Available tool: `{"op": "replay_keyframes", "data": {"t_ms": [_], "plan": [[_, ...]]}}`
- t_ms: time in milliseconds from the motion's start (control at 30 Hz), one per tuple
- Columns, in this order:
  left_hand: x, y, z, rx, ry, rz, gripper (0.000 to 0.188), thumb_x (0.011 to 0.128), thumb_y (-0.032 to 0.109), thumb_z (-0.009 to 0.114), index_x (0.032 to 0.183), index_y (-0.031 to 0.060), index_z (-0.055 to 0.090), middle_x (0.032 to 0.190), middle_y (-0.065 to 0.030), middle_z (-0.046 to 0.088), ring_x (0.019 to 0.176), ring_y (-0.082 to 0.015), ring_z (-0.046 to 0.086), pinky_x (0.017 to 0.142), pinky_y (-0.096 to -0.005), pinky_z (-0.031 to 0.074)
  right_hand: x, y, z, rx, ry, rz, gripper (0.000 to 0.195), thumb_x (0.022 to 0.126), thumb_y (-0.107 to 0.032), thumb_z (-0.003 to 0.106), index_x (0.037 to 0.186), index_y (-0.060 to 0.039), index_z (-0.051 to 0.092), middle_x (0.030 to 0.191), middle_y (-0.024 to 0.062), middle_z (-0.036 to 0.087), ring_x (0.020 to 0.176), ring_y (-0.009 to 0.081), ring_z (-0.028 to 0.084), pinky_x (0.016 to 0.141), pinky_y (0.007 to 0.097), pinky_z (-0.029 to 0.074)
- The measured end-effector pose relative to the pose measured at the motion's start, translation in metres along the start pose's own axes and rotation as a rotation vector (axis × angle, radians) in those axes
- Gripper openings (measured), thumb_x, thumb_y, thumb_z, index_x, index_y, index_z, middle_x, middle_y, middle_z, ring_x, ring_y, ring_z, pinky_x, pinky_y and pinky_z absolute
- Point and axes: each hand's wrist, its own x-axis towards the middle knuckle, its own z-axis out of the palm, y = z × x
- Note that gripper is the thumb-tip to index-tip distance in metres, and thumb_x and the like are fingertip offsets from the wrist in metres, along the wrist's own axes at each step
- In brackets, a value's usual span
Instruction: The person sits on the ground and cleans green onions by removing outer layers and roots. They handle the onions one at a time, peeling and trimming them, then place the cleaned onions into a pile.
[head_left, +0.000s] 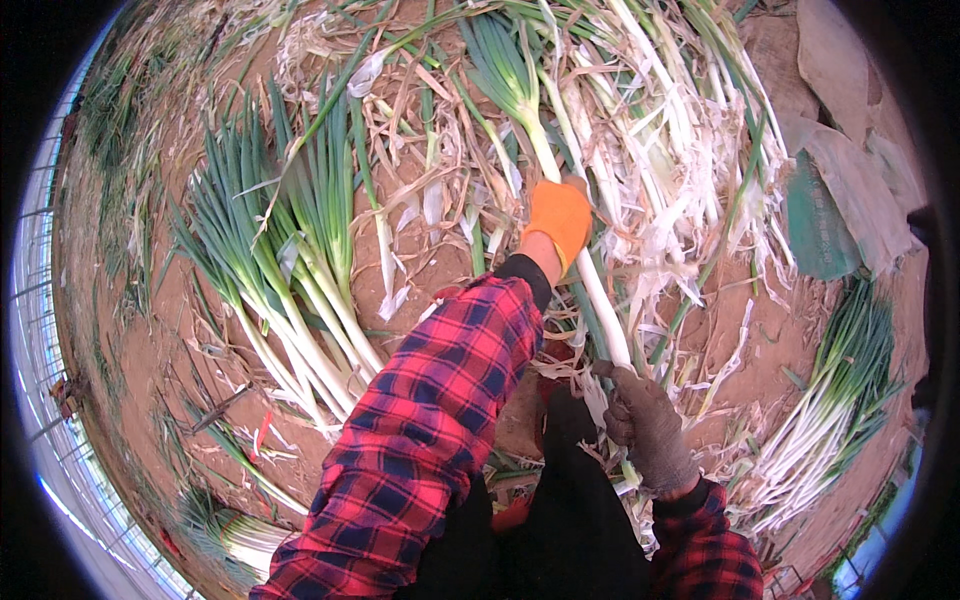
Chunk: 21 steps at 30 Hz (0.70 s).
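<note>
My left hand (559, 219), in an orange glove, is closed around the white shaft of a large green onion (601, 306). Its green leaves point up and away from me, and its root end slants down to the right. At that end my right hand (651, 427), in a grey-brown knit glove, has its fingers curled against the stalk; the root tip is hidden. Just right of the stalk lies a heap of green onions (660, 135) with dry, papery skins. To the left, cleaner green onions (289, 277) lie side by side, their lower ends partly behind my left sleeve.
A bundle of thin green onions (814, 412) lies far right, and a tied bundle (244, 536) lower left. Torn sacking with a green printed piece (821, 221) sits upper right. Peeled skins and leaves litter the bare soil (442, 277). A metal-framed wall (37, 300) curves along the left.
</note>
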Motion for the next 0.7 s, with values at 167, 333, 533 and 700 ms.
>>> {"op": "replay_keyframes", "data": {"t_ms": [167, 333, 533, 700], "plan": [[0.0, 0.001, 0.026, -0.001, 0.083, -0.12, 0.018, 0.087, 0.021, 0.059, 0.1, 0.0134, 0.068, 0.081, -0.0041, 0.069, 0.074, -0.0228, 0.067, 0.058, -0.0396, 0.048, 0.005, 0.016, -0.004, -0.718, 0.114, -0.443, 0.035, 0.098, -0.028, 0.052, 0.122, -0.0025, 0.058, 0.064, -0.0073, 0.034, 0.051, 0.0051, 0.036, 0.047, 0.0225, 0.028], [-0.047, -0.101, 0.017, -0.295, 0.227, -0.406, 0.018, 0.091, 0.02, 0.052, 0.09, 0.0045, 0.062, 0.08, -0.0157, 0.064, 0.074, -0.033, 0.065, 0.06, -0.0455, 0.05, -0.072, 0.021, -0.014, -0.69, -0.008, -0.096, 0.029, 0.095, -0.013, 0.057, 0.121, -0.0038, 0.058, 0.1, 0.0067, 0.062, 0.085, 0.017, 0.058, 0.072, 0.036, 0.048], [-0.174, -0.201, 0.016, -1.167, 0.145, -0.216, 0.024, 0.097, 0.02, 0.046, 0.113, 0.0093, 0.059, 0.068, -0.0005, 0.051, 0.057, -0.0116, 0.052, 0.047, -0.029, 0.042, -0.06, 0.061, -0.091, -1.687, 0.379, -0.421, 0.036, 0.089, -0.025, 0.064, 0.115, -0.0014, 0.057, 0.099, 0.0222, 0.061, 0.083, 0.0392, 0.06, 0.072, 0.0448, 0.048], [-0.27, -0.114, -0.016, -1.629, 0.01, -0.652, 0.037, 0.095, 0.023, 0.054, 0.127, 0.0044, 0.055, 0.077, 0.0017, 0.056, 0.054, -0.0066, 0.052, 0.048, -0.0234, 0.045, 0.083, 0.01, -0.027, -0.856, 0.025, -0.599, 0.048, 0.097, -0.033, 0.055, 0.131, 0.0017, 0.048, 0.119, 0.0219, 0.061, 0.112, 0.0295, 0.06, 0.096, 0.039, 0.045]]}}
